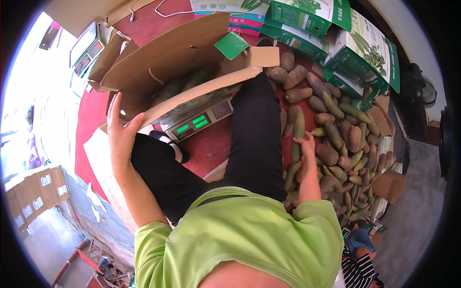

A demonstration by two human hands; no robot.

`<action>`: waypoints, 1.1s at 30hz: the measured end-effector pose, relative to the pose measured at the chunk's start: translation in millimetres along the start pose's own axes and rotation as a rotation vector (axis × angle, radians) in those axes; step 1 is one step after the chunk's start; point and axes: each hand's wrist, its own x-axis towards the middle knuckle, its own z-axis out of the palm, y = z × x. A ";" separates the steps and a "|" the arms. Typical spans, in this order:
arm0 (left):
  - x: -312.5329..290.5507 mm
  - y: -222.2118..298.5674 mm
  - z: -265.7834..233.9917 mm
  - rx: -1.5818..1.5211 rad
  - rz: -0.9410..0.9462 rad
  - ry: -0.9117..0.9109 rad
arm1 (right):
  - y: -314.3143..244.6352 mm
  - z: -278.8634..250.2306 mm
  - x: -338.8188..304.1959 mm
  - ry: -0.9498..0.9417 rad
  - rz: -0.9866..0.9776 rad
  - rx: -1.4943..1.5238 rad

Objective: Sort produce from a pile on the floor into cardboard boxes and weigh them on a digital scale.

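Note:
My left hand (123, 132) rests at the left end of an open cardboard box (163, 57), thumb apart and fingers stretched along its edge. Inside the box lie a few dark green long vegetables (199, 77), partly in shadow. Beneath the box stands a scale (199, 122) with a lit green display. My right hand (306, 145) has its fingers curled onto a long green gourd-like vegetable (298, 126) at the left side of a heap. The heap mixes brownish oblong vegetables (327, 154) with slimmer green ones (354, 113).
Green and white printed cartons (362, 53) stand at the far right, beside a dark fan (418, 86). Another scale (87, 50) is at the far left. Stacked brown boxes (38, 194) stand at left. A person in a striped top (357, 269) sits at lower right. Red sheeting (206, 156) covers the floor.

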 end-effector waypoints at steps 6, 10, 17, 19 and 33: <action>0.3 -2.5 -1.6 0.021 0.033 0.005 | -173.6 26.4 -44.2 -0.299 -0.617 -0.029; 1.4 -4.9 -1.6 0.025 0.053 0.003 | -275.4 54.7 -79.5 -0.321 -1.051 -0.250; 4.2 -16.8 -2.3 0.025 0.046 0.012 | -370.0 156.9 -151.7 -0.559 -1.585 -0.268; 4.6 -13.4 -1.3 0.018 0.050 0.014 | -365.2 189.8 -140.3 -0.771 -1.499 -0.263; 1.9 -8.4 -1.8 -0.006 0.002 0.010 | -318.2 231.5 -105.6 -0.797 -1.191 -0.379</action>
